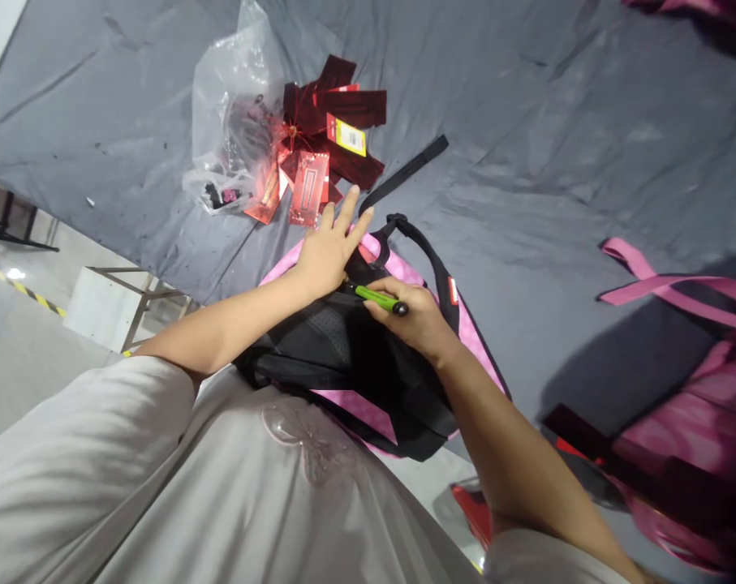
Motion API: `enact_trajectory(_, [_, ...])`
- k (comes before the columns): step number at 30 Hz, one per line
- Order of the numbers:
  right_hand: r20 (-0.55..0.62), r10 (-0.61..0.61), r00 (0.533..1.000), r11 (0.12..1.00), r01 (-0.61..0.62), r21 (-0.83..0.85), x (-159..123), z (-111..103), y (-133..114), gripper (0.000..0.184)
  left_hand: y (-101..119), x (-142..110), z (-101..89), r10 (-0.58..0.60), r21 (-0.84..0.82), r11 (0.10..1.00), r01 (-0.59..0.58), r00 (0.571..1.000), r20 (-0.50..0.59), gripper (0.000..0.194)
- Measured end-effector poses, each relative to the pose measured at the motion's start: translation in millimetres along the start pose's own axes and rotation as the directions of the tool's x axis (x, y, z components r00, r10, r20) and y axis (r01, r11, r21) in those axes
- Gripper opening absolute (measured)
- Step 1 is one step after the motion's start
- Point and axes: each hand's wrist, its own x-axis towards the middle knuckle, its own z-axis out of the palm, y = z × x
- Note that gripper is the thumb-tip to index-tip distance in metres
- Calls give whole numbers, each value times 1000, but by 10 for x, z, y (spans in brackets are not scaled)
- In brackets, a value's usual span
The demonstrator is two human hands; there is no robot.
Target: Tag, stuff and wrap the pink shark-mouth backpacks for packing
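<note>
A pink and black backpack (368, 341) lies in front of me at the edge of the grey cloth, its black padded side facing up. My right hand (413, 316) is closed around a green pen-like tool with black ends (376, 298); its front end points left at the backpack, close to my left hand. The tip is partly hidden, so I cannot tell its exact kind. My left hand (328, 251) rests on the backpack's upper part with fingers spread. A black strap (404, 174) stretches from the bag across the cloth.
Beyond my left hand are a clear plastic bag (237, 105) with small items and a bunch of dark red straps with tags (349, 113). Another pink bag (690, 438) lies at right, with pink straps (660, 280) above it. A pale box-like stand (105, 304) is on the floor at left.
</note>
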Motion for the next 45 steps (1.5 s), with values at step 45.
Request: enact_trajectory(45, [-440, 134, 888, 965, -218, -146, -12, 360, -220, 18, 88, 12, -141, -70, 76, 995, 60, 987, 144, 99])
